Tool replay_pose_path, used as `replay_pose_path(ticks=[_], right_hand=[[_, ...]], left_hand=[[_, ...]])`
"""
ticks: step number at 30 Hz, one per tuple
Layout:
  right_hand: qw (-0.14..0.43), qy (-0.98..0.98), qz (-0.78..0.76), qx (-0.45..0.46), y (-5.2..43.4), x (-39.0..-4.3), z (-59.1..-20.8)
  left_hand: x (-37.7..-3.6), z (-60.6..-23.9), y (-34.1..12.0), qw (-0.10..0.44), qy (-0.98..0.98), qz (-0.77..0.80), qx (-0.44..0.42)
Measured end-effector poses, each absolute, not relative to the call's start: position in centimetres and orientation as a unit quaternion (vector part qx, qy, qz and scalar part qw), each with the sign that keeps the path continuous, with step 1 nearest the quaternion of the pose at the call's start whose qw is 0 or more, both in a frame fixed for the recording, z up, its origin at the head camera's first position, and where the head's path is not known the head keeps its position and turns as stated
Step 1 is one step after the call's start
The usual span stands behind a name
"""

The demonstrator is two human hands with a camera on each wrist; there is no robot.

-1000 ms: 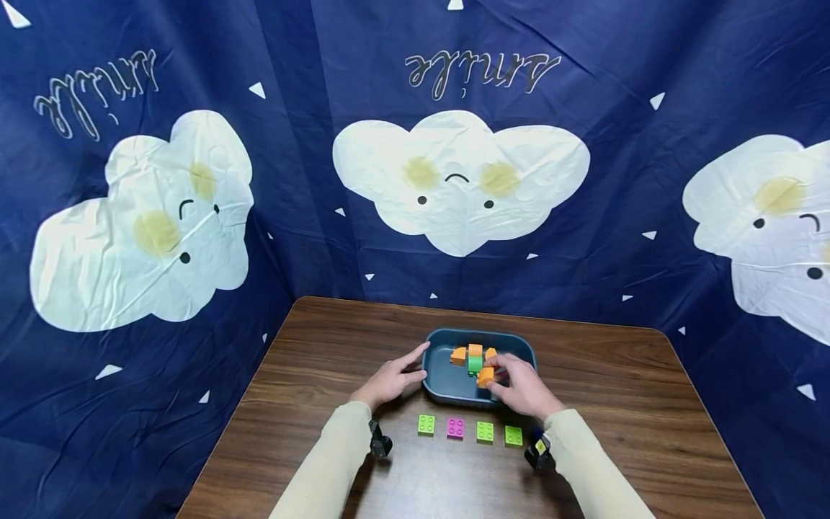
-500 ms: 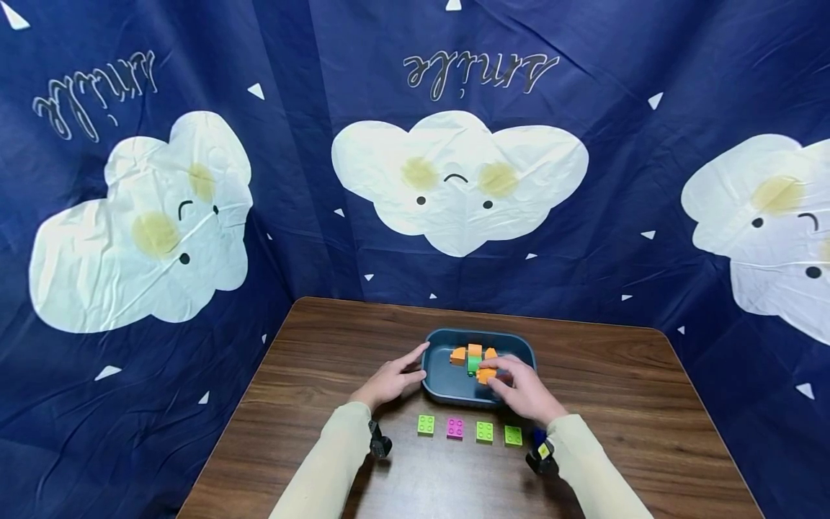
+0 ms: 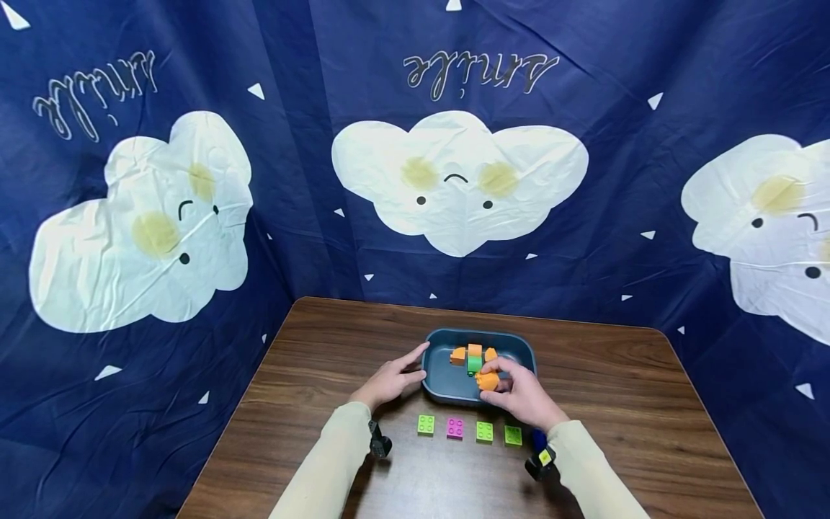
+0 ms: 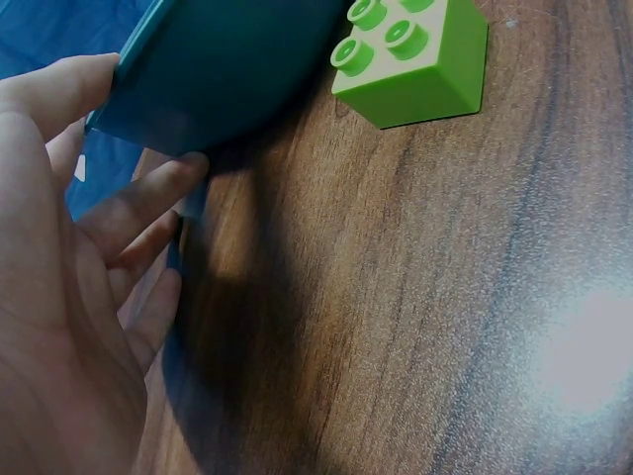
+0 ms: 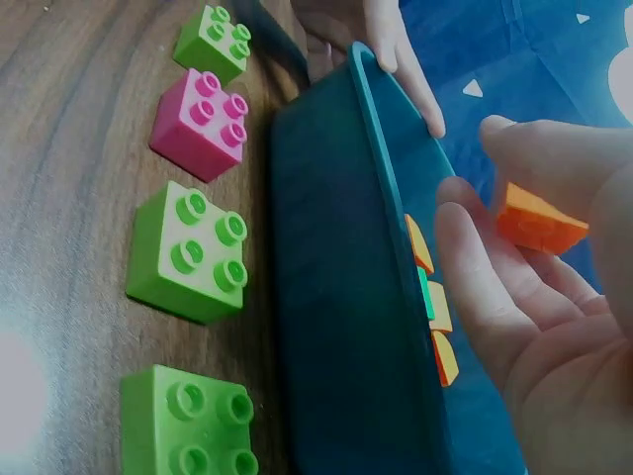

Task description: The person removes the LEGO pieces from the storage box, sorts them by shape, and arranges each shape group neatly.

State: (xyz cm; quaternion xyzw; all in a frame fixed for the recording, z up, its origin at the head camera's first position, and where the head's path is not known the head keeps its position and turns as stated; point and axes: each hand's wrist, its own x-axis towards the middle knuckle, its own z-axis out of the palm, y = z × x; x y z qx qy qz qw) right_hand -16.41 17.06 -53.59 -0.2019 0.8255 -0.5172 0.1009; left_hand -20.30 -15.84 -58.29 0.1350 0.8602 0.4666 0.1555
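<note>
Blue tray (image 3: 447,389) holds orange and green blocks (image 3: 475,356).

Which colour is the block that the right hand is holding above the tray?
Orange. The block shows best in the right wrist view, pinched by the right hand.

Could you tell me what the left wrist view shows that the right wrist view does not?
Only the left wrist view shows the left hand from the palm side, fingers against the tray's outer wall. Only the right wrist view shows the right hand pinching an orange block, plus the pink brick. Both show the teal tray and the wooden table.
</note>
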Motion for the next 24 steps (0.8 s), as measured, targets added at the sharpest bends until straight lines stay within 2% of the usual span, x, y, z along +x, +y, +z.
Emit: replay_pose_path(ticks=[24], right_hand=[[0.158, 0.765, -0.586, -0.216, 15.3, -14.0, -53.5]], left_hand=[[-20.4, -58.4, -15.8, 0.16, 0.861, 0.465, 0.132]])
